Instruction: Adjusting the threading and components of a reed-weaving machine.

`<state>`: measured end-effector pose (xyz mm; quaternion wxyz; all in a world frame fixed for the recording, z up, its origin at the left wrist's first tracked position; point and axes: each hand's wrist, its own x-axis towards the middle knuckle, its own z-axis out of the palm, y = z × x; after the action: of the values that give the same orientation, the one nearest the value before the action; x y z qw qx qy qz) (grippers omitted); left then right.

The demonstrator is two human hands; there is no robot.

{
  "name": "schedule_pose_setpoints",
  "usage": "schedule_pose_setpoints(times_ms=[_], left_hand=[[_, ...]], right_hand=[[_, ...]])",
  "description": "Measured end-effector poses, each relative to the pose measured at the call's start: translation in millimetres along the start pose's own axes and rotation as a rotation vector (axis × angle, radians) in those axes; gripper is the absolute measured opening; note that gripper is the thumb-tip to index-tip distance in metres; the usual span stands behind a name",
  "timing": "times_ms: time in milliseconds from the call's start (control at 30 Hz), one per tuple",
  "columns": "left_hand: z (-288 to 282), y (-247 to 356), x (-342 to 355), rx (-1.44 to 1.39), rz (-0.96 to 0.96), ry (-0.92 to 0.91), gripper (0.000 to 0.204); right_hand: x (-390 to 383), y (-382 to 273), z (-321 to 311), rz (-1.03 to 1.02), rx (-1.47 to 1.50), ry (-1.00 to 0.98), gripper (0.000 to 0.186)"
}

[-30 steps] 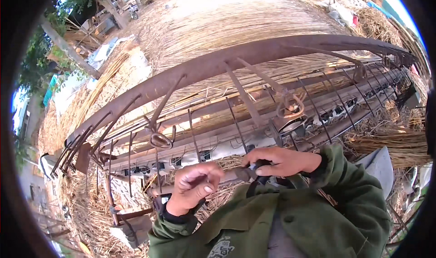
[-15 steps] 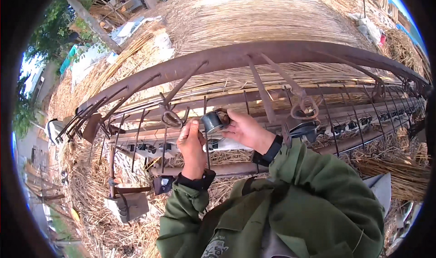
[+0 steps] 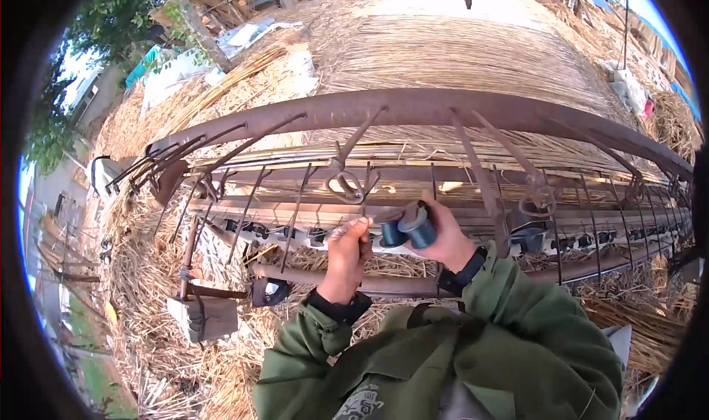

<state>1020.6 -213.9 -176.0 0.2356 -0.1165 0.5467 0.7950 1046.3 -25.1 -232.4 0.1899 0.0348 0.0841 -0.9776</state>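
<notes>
Two dark blue-green spools sit side by side in front of me, one larger spool (image 3: 418,226) and another spool (image 3: 394,233) to its left. My right hand (image 3: 449,237) is wrapped round the larger one, thumb and fingers behind it. Just left of them, my left hand (image 3: 346,256) is closed in a pinch, fingertips close to the spools; whatever it grips is too small to make out. Both hands are over the near side of a rusty metal frame, below its thick brown bar (image 3: 332,111). A metal ring (image 3: 346,188) hangs from a rod above my left hand.
Thin upright rods (image 3: 295,217) line the frame. Beyond the bar stretches a wide mat of reeds (image 3: 450,50). More dark spools (image 3: 255,230) run along the frame's lower part. A grey box-like block (image 3: 203,318) hangs at the left; loose straw (image 3: 170,257) covers the ground.
My right hand has turned, and two spools now show where one was visible. Both hands and the frame sit farther right in the picture. My left hand stays pinched.
</notes>
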Motion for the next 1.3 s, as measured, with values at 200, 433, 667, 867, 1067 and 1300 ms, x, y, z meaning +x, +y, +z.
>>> schedule_pose_setpoints(times_ms=[200,433,667,867,1067,1300], left_hand=[[-8.6,6.3,-21.0,-0.067,0.004,-0.308,0.016],[29.0,26.1,-67.7,-0.133,-0.245,-0.729,0.038],[41.4,26.7,119.3,-0.301,-0.211,-0.459,0.017],[53.7,-20.1,251.3,-0.127,-0.076,-0.371,0.016],[59.1,-12.0,260.8,1.506,0.777,-0.4,0.012],[60.9,5.6,249.5,1.392,0.811,-0.48,0.014]], right_hand=[[-17.1,-1.0,41.6,0.019,-0.219,0.125,0.038],[-102.0,20.9,87.8,0.407,-0.855,-0.063,0.022],[-157.0,5.0,70.2,-0.176,-0.624,0.202,0.021],[-205.1,7.5,40.8,-0.905,-0.367,0.648,0.022],[-229.4,-1.3,27.8,-0.836,0.052,0.643,0.025],[-232.7,9.5,68.4,-0.865,-0.275,0.698,0.032]])
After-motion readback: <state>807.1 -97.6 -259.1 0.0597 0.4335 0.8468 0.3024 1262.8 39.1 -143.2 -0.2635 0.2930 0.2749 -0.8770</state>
